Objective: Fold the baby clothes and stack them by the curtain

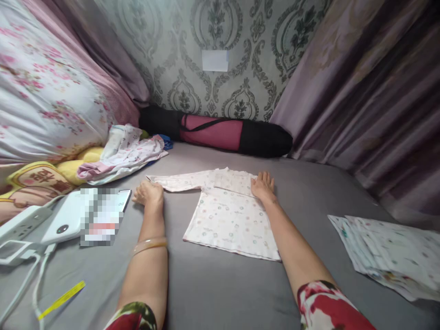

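Observation:
A small white long-sleeved shirt (230,217) with a pale print lies flat on the grey bed sheet. One sleeve stretches out to the left, while the other is folded across the chest. My left hand (149,192) is closed on the cuff end of the outstretched sleeve. Over at the shirt's upper right edge, my right hand (264,185) rests on the folded sleeve and shoulder area, palm down with its fingers extended.
Folded printed clothes (395,252) are stacked at the right. On the left are rumpled clothes (127,153), a phone (106,215), a white device (68,217), a power strip (25,224) and cables. A black and maroon long bag (213,133) lies along the wall.

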Action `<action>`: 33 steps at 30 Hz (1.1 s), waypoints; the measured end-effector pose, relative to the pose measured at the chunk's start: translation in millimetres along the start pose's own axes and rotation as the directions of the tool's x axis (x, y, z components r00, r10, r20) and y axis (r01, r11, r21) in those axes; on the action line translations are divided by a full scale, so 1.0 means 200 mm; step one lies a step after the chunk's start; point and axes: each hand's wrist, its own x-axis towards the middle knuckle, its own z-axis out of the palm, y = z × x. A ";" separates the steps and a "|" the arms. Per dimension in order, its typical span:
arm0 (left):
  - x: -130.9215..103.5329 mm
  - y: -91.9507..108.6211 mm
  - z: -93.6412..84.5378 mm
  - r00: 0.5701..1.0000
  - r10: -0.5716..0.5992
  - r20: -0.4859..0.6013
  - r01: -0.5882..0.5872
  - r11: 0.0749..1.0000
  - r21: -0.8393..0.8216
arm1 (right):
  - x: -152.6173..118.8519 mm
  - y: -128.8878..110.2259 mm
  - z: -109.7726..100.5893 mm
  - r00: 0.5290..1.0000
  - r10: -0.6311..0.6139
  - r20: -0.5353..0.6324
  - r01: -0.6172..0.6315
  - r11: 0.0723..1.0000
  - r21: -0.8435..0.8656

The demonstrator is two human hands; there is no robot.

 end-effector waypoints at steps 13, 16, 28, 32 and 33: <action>0.07 0.18 -0.11 0.955 -0.047 0.293 0.289 0.369 -0.883 | -0.15 -0.64 0.08 0.763 -0.609 0.216 0.563 0.791 0.239; 0.07 0.24 -0.15 0.920 0.014 0.391 0.384 0.156 -0.910 | -0.13 -0.67 0.02 0.732 -0.574 0.366 0.525 0.818 0.234; 0.00 0.58 -0.25 0.876 0.302 0.375 0.333 0.183 -0.925 | -0.04 -0.73 -0.02 0.753 -0.508 0.417 0.515 0.850 0.106; -0.14 0.68 -0.28 0.854 0.404 0.328 0.232 0.269 -0.935 | -0.03 -0.79 -0.06 0.768 -0.443 0.464 0.492 0.870 0.016; -0.18 0.70 -0.28 0.854 0.419 0.308 0.198 0.286 -0.938 | -0.02 -0.80 -0.07 0.771 -0.436 0.465 0.487 0.873 0.010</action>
